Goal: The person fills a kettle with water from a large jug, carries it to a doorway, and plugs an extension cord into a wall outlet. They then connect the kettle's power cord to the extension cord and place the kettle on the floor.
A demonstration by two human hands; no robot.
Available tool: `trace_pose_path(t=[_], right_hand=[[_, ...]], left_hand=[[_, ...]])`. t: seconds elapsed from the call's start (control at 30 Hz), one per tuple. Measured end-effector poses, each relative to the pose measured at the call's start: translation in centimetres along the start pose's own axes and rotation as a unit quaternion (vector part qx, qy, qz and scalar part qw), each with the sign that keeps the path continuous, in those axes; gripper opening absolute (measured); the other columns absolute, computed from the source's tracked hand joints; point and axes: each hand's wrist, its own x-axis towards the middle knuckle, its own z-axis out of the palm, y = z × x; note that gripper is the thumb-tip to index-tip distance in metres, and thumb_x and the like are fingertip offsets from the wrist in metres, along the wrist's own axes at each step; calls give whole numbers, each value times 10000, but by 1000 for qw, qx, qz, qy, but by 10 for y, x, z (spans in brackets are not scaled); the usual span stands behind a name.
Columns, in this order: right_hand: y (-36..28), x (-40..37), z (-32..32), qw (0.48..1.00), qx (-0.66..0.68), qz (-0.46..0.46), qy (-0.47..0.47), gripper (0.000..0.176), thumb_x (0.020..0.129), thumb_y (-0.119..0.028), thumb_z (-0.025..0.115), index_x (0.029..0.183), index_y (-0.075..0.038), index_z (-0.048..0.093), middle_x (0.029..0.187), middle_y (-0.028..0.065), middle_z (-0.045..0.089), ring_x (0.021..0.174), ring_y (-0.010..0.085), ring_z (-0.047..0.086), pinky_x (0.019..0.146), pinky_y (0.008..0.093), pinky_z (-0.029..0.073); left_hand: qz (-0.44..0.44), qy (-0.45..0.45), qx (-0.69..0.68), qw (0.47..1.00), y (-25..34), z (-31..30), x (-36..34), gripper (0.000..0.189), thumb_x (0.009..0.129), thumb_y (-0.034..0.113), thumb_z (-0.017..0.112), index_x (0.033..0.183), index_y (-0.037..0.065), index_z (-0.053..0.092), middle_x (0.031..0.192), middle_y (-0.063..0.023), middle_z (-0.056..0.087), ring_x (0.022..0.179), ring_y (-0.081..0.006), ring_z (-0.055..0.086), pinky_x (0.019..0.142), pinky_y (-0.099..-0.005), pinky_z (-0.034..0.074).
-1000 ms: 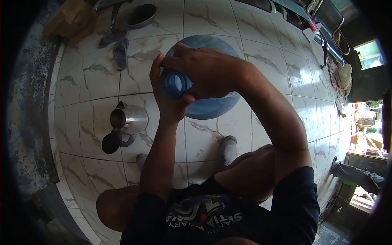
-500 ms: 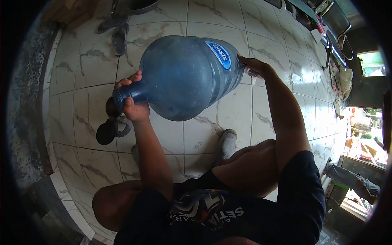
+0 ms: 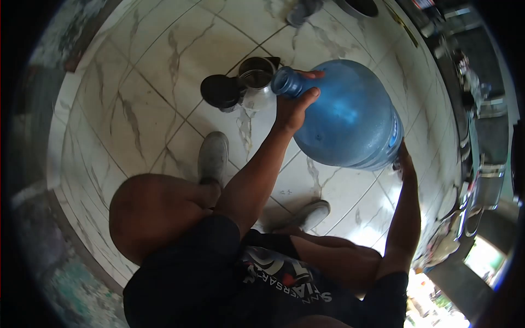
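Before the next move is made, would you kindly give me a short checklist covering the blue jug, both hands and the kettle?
1. Left hand secure on the neck of the blue jug: ok, wrapped around it just behind the mouth.
2. Right hand firm at the base end: cannot tell; it is there, but its grip is partly hidden.
3. Jug mouth uncapped: ok, no cap shows on it.
4. Lid of the metal kettle open: ok, swung back from the opening.
5. Mouth directly above the kettle's opening: cannot tell; it appears beside it, height unclear.
6. Water level inside the jug: cannot tell.
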Motion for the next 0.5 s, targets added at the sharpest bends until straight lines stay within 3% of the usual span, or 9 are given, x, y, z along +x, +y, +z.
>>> trace_pose_path(t=[0.07,0.13,0.2,0.23,0.27,0.33,0.4,0.5], right_hand=[[-8,-19,14,999,15,-26,24,892,885,-783,433,1422,-74,490,942,-1,592,600,81,393,513,271,303],[-6,-16,4,999,-19,4,34,885,888,-779,430,1403,-65,513,994,14,617,624,88,432,520,271,329],[-9,-21,1,997,-66,-4,31,903,896,-771,424,1431,-46,487,1155,72,633,791,141,559,646,294,442],[-6,-22,3,995,-64,-55,57,929,911,-754,414,1467,-10,433,1332,132,575,1040,208,583,860,339,468],[-8,-26,4,994,-73,-57,55,929,911,-754,414,1467,-10,433,1332,132,575,1040,208,583,860,339,468],[-13,-36,9,993,-82,-36,72,940,926,-735,407,1479,25,396,1410,158,520,1180,250,537,997,366,412],[-29,-61,24,991,-85,-41,92,920,935,-718,411,1449,45,432,1356,167,561,1179,271,547,1020,379,400],[-28,-60,16,990,-108,30,81,902,933,-714,428,1394,58,496,1296,183,598,1189,288,547,1046,384,379]], left_hand=[[-20,24,0,1000,6,-1,1,311,806,150,670,1091,57,590,1178,-183,675,1105,-245,616,1008,-386,435],[-47,37,1,998,4,-4,0,298,802,152,671,1076,59,599,1154,-177,686,1084,-240,627,994,-390,447],[-32,51,-4,998,-11,-14,1,268,798,151,662,1047,63,613,1116,-169,699,1053,-234,641,966,-398,471],[-26,58,-7,998,-19,-19,2,268,798,151,662,1047,63,613,1116,-169,699,1053,-234,641,966,-398,471],[-35,63,-31,997,-27,-25,1,271,798,151,660,1047,55,614,1111,-176,697,1043,-243,646,952,-405,485],[-44,79,-57,994,-35,-34,0,274,797,151,657,1047,46,616,1106,-183,696,1034,-251,651,938,-411,500],[-80,86,-115,986,-34,-41,1,224,777,114,684,986,54,629,1047,-134,719,976,-216,654,892,-384,509],[-99,94,-147,980,-39,-44,-4,232,775,125,678,987,51,621,1050,-147,716,990,-235,650,915,-421,514]])
